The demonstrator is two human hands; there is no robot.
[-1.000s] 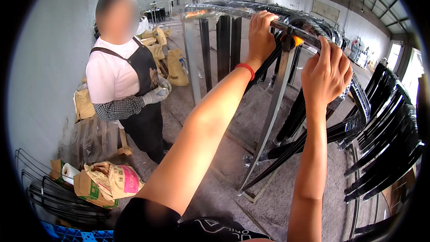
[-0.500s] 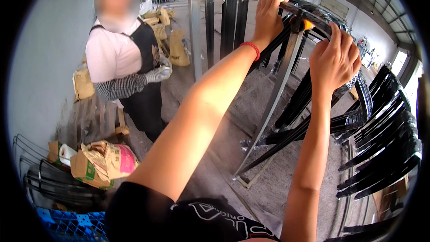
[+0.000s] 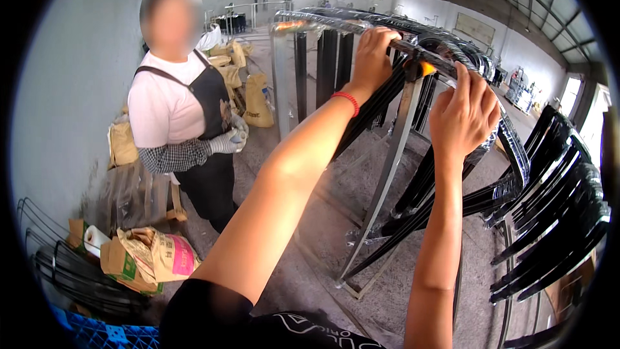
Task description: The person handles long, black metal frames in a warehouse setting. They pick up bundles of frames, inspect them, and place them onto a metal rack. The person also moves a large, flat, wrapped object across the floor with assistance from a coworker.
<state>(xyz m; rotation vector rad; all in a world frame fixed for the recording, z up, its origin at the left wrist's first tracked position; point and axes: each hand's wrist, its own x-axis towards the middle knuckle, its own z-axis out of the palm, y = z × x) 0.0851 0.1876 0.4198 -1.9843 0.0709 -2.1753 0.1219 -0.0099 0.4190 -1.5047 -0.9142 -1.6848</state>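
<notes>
Both hands are closed over the top of a plastic-wrapped bundle of black curved bars on a metal rack.

Compared with half a second earlier, the hands are seen at nearly the same places on the bundle, while the view has shifted slightly and the bystander appears a little lower. The left hand [image 3: 374,58] is wrapped shut around the wrapped bundle [image 3: 445,48], a red band being worn at its wrist. The right hand [image 3: 464,113] is curled down over the same bundle, just right of an orange piece [image 3: 427,68] that lies between the two hands. The bundle is rested on the grey metal rack [image 3: 387,174], above and ahead of the forearms. A person in a black apron [image 3: 203,129] is stood to the left, beside paper sacks [image 3: 152,255].
</notes>
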